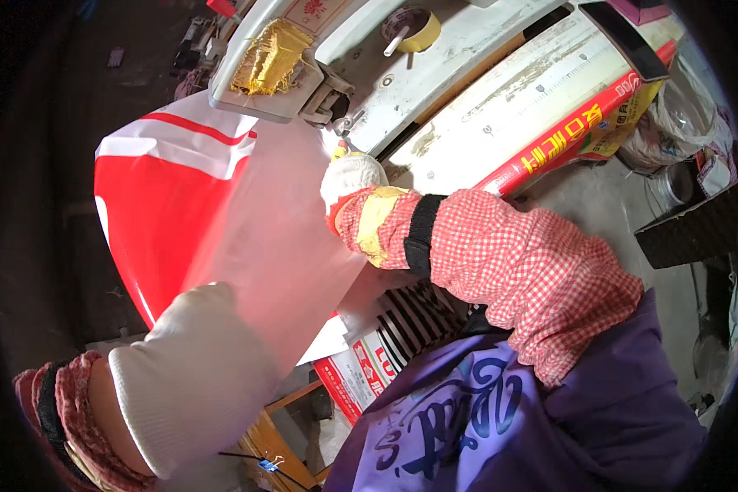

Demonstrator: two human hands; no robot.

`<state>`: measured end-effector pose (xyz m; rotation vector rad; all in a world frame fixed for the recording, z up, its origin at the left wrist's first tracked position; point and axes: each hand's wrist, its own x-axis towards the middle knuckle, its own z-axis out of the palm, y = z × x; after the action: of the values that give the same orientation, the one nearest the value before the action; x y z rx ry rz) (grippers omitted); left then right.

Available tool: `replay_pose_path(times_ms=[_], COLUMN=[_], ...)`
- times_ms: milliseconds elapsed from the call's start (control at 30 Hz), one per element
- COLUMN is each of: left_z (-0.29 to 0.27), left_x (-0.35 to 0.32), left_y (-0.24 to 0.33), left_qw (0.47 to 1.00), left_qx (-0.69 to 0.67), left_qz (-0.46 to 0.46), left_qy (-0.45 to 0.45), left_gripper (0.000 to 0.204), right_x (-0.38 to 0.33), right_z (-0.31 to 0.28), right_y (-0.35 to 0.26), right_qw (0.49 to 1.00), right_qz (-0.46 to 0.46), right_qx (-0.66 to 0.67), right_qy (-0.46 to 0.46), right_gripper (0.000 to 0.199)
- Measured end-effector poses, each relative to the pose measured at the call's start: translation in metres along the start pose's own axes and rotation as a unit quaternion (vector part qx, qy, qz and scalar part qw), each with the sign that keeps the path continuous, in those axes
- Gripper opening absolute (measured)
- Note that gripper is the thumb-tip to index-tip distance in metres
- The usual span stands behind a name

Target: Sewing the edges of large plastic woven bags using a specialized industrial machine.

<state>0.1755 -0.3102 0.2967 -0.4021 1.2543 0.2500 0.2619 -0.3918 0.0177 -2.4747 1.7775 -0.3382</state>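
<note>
We feed the red and white sheet (221, 213) toward the sewing machine (320, 57) at the far side. Most of the sheet looks unsewn. Left hand (193, 377) presses flat near us; right hand (350, 176) pinches its far edge beside the needle.

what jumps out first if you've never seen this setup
The big glossy red and white sheet fills the left middle, running up under the sewing machine head at the top. The left hand, in a white glove, presses on its lower edge; the right hand, with a red checked sleeve cover behind it, rests beside the needle area.
</note>
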Motion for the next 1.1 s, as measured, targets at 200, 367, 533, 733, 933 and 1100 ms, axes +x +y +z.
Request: replay_pose_path(times_ms=[200,367,533,733,933,1100], left_z=[0.017,-0.022,-0.039,-0.029,0.009,-0.008], left_x=[0.016,0.057,0.061,0.025,0.031,0.112], left_y=[0.038,0.078,0.048,0.007,0.023,0.086], left_qw=[0.989,0.934,0.914,0.954,0.888,0.76], left_qx=[-0.041,-0.183,-0.169,0.041,-0.116,-0.273], left_qz=[0.03,0.148,-0.035,-0.009,-0.014,0.005], left_qy=[0.141,0.267,0.368,0.296,0.444,0.59], left_gripper=[0.017,0.006,0.008,0.018,0.007,0.009], right_x=[0.005,0.006,0.0,0.004,0.006,0.007], right_z=[0.007,0.013,0.02,0.023,0.024,0.029], right_y=[0.002,0.002,0.009,0.027,0.018,0.011], right_qw=[0.997,0.993,0.984,0.973,0.98,0.982], right_qz=[-0.043,-0.051,-0.082,-0.113,-0.086,-0.06], right_qx=[0.058,0.051,0.103,0.165,0.115,0.088], right_qy=[0.015,0.095,0.117,0.117,0.138,0.157], right_gripper=[0.064,0.057,0.049,0.041,0.033,0.027])
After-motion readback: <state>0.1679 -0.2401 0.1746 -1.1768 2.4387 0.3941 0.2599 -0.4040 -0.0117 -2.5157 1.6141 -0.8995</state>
